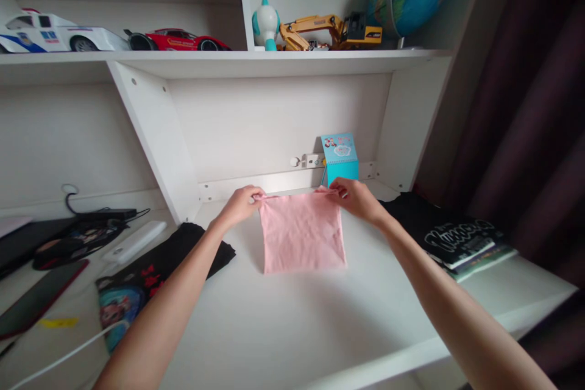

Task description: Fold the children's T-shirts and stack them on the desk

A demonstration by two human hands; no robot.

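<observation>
A folded pink cloth [301, 233] lies flat on the white desk [320, 317] in the middle of the view. My left hand [240, 205] pinches its far left corner with closed fingers. My right hand [355, 197] pinches the far right corner the same way. Both forearms reach in from the lower edge, one on each side of the cloth.
A black garment with red print [173, 259] lies left of the cloth, a stack of folded dark shirts [450, 234] to the right. A small teal box [340, 157] stands at the back wall. Toy cars, an excavator and a globe sit on the shelf above. Cables, a phone and cases are at far left.
</observation>
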